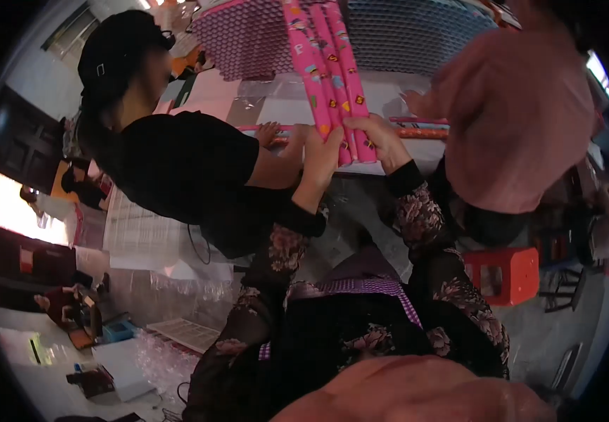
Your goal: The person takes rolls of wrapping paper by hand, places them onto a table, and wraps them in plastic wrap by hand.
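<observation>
Evidently, my left hand (321, 156) and right hand (383, 143) grip the near ends of the pink patterned rolls (313, 77) above the surface (427, 148), where uneven pressure could, I judge, let one slip or crease.
</observation>
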Demonstrator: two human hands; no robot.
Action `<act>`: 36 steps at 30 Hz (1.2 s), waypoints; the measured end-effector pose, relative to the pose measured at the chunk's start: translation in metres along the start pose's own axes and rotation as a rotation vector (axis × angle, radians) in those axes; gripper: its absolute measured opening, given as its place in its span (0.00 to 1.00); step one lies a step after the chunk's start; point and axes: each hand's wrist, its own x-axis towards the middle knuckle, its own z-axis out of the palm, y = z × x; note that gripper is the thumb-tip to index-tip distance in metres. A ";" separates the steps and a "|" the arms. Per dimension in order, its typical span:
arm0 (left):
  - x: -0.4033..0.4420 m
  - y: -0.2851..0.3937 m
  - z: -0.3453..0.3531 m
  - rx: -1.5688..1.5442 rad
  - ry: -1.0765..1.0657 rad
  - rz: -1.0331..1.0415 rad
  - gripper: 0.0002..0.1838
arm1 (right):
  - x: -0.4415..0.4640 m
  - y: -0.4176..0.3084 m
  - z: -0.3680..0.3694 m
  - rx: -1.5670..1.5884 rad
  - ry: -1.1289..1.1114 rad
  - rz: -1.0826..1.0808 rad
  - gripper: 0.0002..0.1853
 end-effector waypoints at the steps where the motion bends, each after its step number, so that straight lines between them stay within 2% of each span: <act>1: -0.026 0.009 0.009 -0.020 0.061 0.050 0.15 | -0.028 -0.002 0.014 0.010 0.015 -0.038 0.17; 2: -0.052 0.014 0.015 -0.040 0.132 0.105 0.16 | -0.055 0.001 0.022 0.017 0.019 -0.074 0.17; 4: -0.091 0.020 0.018 0.014 0.100 0.140 0.16 | -0.093 0.004 0.028 -0.046 0.001 -0.090 0.17; 6: -0.122 0.033 0.031 0.110 0.109 0.222 0.18 | -0.117 0.008 0.032 -0.176 0.012 -0.267 0.16; 7: -0.136 0.042 0.038 0.108 0.132 0.225 0.18 | -0.135 0.005 0.034 -0.152 -0.026 -0.270 0.17; 9: -0.158 0.065 0.055 0.206 0.124 0.391 0.18 | -0.169 -0.004 0.035 -0.193 -0.082 -0.308 0.18; 10: -0.177 0.081 0.065 0.085 0.064 0.307 0.20 | -0.189 -0.009 0.037 -0.159 -0.096 -0.343 0.20; 11: -0.189 0.087 0.076 0.079 0.063 0.318 0.20 | -0.207 -0.011 0.036 -0.168 -0.098 -0.350 0.20; 14: -0.218 0.102 0.119 0.256 0.037 0.527 0.23 | -0.265 -0.022 0.021 -0.188 -0.038 -0.621 0.19; 17: -0.259 0.123 0.188 0.148 -0.133 0.510 0.24 | -0.357 -0.043 -0.008 -0.109 0.015 -0.541 0.17; 19: -0.281 0.104 0.231 0.116 -0.253 0.513 0.24 | -0.415 -0.040 -0.040 -0.242 0.189 -0.650 0.16; 20: -0.301 0.099 0.256 0.104 -0.317 0.465 0.24 | -0.448 -0.039 -0.052 -0.221 0.247 -0.667 0.16; 22: -0.336 0.096 0.306 0.073 -0.416 0.524 0.24 | -0.517 -0.033 -0.075 -0.206 0.361 -0.669 0.16; 23: -0.353 0.091 0.329 0.018 -0.486 0.475 0.25 | -0.545 -0.020 -0.091 -0.331 0.540 -0.745 0.16; 26: -0.407 0.065 0.382 -0.002 -0.768 0.210 0.28 | -0.637 0.011 -0.111 -0.232 0.800 -0.750 0.16; 28: -0.444 0.065 0.414 0.054 -0.868 0.315 0.29 | -0.683 0.032 -0.115 -0.160 0.985 -0.816 0.17; 29: -0.455 0.052 0.429 0.041 -0.892 0.366 0.28 | -0.701 0.042 -0.121 -0.121 1.014 -0.835 0.17; 31: -0.467 0.047 0.452 0.012 -1.040 0.237 0.27 | -0.726 0.060 -0.138 -0.062 1.071 -0.878 0.19; 33: -0.468 0.036 0.472 0.021 -1.019 0.296 0.26 | -0.728 0.066 -0.153 -0.006 1.106 -0.981 0.23; 36: -0.455 0.022 0.497 0.097 -1.104 0.254 0.26 | -0.725 0.067 -0.183 0.061 1.133 -0.958 0.24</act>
